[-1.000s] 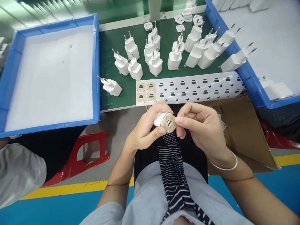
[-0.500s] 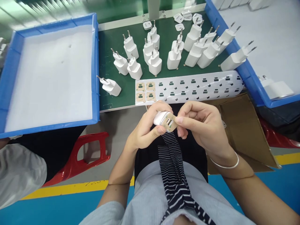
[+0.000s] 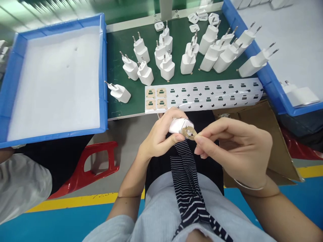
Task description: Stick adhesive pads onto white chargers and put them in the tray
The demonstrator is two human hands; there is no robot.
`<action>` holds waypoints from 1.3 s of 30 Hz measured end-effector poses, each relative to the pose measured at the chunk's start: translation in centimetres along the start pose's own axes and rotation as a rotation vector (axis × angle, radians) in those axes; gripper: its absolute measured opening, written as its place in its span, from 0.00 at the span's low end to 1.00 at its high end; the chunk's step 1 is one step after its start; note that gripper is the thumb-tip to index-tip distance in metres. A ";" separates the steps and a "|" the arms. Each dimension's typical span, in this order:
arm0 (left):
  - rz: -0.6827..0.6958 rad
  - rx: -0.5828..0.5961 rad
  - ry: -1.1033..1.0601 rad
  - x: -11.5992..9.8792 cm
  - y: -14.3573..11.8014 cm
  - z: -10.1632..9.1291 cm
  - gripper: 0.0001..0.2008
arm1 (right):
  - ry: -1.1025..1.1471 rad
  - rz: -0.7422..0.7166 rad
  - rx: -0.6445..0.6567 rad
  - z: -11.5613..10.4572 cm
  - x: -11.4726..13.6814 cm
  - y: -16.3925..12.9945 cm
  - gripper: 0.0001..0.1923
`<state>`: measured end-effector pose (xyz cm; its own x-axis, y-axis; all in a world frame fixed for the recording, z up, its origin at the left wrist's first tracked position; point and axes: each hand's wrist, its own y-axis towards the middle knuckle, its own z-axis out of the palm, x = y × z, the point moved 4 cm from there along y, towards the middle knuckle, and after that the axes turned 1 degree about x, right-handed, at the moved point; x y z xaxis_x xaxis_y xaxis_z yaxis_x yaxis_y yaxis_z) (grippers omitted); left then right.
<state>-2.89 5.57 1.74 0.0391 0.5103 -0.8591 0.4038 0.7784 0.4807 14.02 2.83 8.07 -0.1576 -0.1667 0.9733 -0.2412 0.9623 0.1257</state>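
Note:
My left hand (image 3: 161,136) is wrapped round a white plug charger (image 3: 176,125), its port end turned to the right. At that end a tan adhesive sticker (image 3: 189,132) with cut-outs lifts away from the charger's face. My right hand (image 3: 227,144) pinches the sticker's right edge between thumb and forefinger. Beyond my hands, a white sticker sheet (image 3: 202,97) lies along the front edge of the green table (image 3: 136,111). A few tan stickers (image 3: 161,93) are on its left end, and the rest shows only punched holes.
Several white chargers (image 3: 167,69) stand prongs-up behind the sheet. Small white covers (image 3: 193,28) lie at the back. Blue trays flank the table, one on the left (image 3: 103,77) and one on the right (image 3: 272,80). Below are a cardboard box (image 3: 267,144) and a red stool (image 3: 101,168). Another person's sleeve (image 3: 27,185) shows at left.
My right hand has moved right and slightly down, drawing the sticker's edge away from the charger's face. The charger in my left hand has shifted slightly right and turned.

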 end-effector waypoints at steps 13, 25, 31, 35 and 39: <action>-0.113 -0.104 0.104 2.0 -1.6 -2.0 0.21 | -0.221 -0.070 0.080 -1.3 2.5 -2.0 0.06; -0.046 -0.061 -0.129 -0.4 -0.7 -0.3 0.23 | 0.587 0.307 0.176 1.2 -3.4 2.3 0.07; -0.094 -0.060 -0.206 -0.2 -0.8 0.0 0.21 | 0.639 0.329 0.204 1.7 -3.4 2.3 0.07; -0.149 -0.073 -0.246 -0.2 -0.9 0.1 0.21 | 0.629 0.322 0.187 1.8 -3.5 2.3 0.08; -0.151 -0.055 -0.261 -0.2 -0.9 0.3 0.20 | 0.616 0.295 0.161 1.8 -3.5 2.0 0.08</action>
<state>-3.01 4.67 1.46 0.2185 0.2817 -0.9343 0.3735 0.8604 0.3468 12.38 4.93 4.62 0.3218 0.2945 0.8999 -0.4182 0.8969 -0.1439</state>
